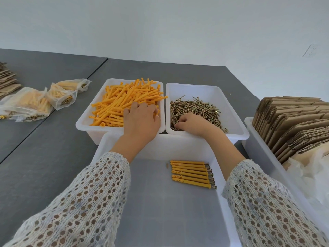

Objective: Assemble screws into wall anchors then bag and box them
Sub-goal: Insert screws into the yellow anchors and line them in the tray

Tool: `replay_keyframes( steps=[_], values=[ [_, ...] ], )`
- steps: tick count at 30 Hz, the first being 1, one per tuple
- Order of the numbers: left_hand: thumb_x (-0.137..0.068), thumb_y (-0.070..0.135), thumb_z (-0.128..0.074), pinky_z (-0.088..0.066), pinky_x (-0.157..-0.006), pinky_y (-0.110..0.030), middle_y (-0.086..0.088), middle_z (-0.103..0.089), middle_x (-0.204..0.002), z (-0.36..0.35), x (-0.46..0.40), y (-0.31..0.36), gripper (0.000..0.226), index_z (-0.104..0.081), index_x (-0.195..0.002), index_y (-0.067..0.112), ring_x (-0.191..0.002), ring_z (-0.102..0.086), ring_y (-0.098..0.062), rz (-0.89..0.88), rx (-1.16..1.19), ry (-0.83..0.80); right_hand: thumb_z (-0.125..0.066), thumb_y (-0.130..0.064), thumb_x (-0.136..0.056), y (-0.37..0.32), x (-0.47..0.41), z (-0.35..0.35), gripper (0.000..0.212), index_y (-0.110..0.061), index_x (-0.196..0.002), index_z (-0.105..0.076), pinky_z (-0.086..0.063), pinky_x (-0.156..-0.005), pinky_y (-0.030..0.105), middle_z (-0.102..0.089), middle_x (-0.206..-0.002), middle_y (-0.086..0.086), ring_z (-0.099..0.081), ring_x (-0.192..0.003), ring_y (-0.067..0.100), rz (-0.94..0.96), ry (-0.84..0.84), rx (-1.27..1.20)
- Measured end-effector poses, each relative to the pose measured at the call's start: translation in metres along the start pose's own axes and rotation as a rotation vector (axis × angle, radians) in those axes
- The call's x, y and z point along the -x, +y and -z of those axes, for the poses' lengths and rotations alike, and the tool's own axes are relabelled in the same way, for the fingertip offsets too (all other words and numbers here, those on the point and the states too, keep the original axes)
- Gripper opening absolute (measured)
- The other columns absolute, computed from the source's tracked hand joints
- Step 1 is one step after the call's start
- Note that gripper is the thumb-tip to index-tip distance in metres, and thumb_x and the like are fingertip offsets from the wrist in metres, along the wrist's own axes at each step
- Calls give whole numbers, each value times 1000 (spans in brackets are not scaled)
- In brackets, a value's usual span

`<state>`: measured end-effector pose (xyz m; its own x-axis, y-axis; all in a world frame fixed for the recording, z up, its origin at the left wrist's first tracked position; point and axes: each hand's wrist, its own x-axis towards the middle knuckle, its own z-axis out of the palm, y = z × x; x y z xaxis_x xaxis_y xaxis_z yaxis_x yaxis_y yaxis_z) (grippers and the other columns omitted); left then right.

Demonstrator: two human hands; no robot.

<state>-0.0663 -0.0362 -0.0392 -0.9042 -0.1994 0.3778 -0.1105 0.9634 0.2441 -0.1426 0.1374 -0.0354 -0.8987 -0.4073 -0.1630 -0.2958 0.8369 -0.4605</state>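
Clear plastic bags of filled anchors (33,104) lie at the frame's left on the grey table (44,157), flattened brown cardboard boxes (292,125) stand at right, and seven assembled orange anchors with screws (193,174) lie in the near white tray (220,184). At centre, the left hand (141,120) rests spread, palm down, on the loose orange plastic wall anchors (122,100) in their white bin (83,122). Just right, the right hand (191,123) curls its fingers into the brass-coloured screws (195,109) in the neighbouring white bin (236,125); whether it pinches one cannot be told.

A big gray table (53,157) holds everything. On it sit two white bins side by side, the anchor bin (83,122) and the screw bin (236,122). A bigger tray (160,145) sits just in front of them. A box bin (252,139) stands at the right. Full bags (35,102) and flat cardboard (7,82) lie at the far left.
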Motion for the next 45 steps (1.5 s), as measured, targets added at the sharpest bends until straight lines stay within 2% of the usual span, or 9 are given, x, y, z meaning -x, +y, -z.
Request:
replay_keyframes(
  steps=[6,13,16,23,26,32,36,39,45],
  values=[
    [-100,27,-42,-32,-96,-44,5,-67,-115,1,1,0,28,-66,-113,26,-117,-47,-23,-29,72,-3,-57,-24,-96,2,-1,0,27,-18,-69,-52,-35,-56,28,-53,-68,-2,-47,-63,14,-17,50,-43],
    [-97,19,-49,-31,-95,-38,2,-58,-116,1,5,8,24,-64,-115,25,-114,-48,-20,-125,79,195,-56,-20,-97,4,0,0,29,-11,-70,-48,-33,-53,26,-50,-68,2,-43,-59,15,-44,205,-136],
    [-95,14,-54,-30,-95,-37,1,-54,-123,3,7,15,30,-61,-123,26,-117,-49,-20,-212,94,211,-51,-16,-97,2,1,0,24,-4,-76,-54,-36,-56,27,-50,-69,5,-43,-61,18,-37,324,-168],
    [-87,7,-71,-49,-88,-35,-12,-50,-129,6,15,32,40,-59,-125,11,-107,-57,-21,-394,246,234,-42,-16,-99,-14,10,2,40,-20,-62,-28,-22,-49,30,-32,-54,-3,-26,-48,14,134,697,-115],
    [-86,1,-70,-49,-73,-30,-12,-52,-117,1,20,40,30,-60,-114,7,-83,-54,-16,-468,341,226,-40,-14,-100,-16,12,1,32,-15,-69,-35,-25,-50,31,-36,-56,-3,-27,-49,15,203,701,-161],
    [-98,0,-47,-42,-46,-48,-2,-52,-84,-13,22,41,13,-47,-93,13,-55,-46,-26,-470,362,151,-37,-7,-102,-13,10,1,15,-5,-110,-50,-26,-51,29,-43,-57,-3,-34,-49,13,208,724,-242],
    [-101,17,-51,-42,-40,-33,4,-58,-71,-15,20,40,6,-46,-103,17,-48,-47,-10,-405,351,150,-37,-4,-100,-14,10,0,22,-8,-120,-44,-26,-47,30,-41,-55,-2,-34,-47,14,188,744,-267],
    [-102,22,-52,-27,-39,-22,10,-52,-65,-16,20,39,7,-50,-106,17,-46,-39,-5,-375,305,186,-37,-3,-98,-13,11,1,23,-10,-117,-49,-26,-47,29,-41,-54,-3,-34,-46,14,209,744,-250],
    [-107,33,-33,-27,-47,-28,8,-60,-78,-16,19,38,29,-58,-100,21,-70,-47,-15,-332,152,247,-39,-6,-89,-14,12,3,28,-14,-87,-66,-38,-53,31,-60,-69,2,-47,-60,19,162,799,-199]
  ],
)
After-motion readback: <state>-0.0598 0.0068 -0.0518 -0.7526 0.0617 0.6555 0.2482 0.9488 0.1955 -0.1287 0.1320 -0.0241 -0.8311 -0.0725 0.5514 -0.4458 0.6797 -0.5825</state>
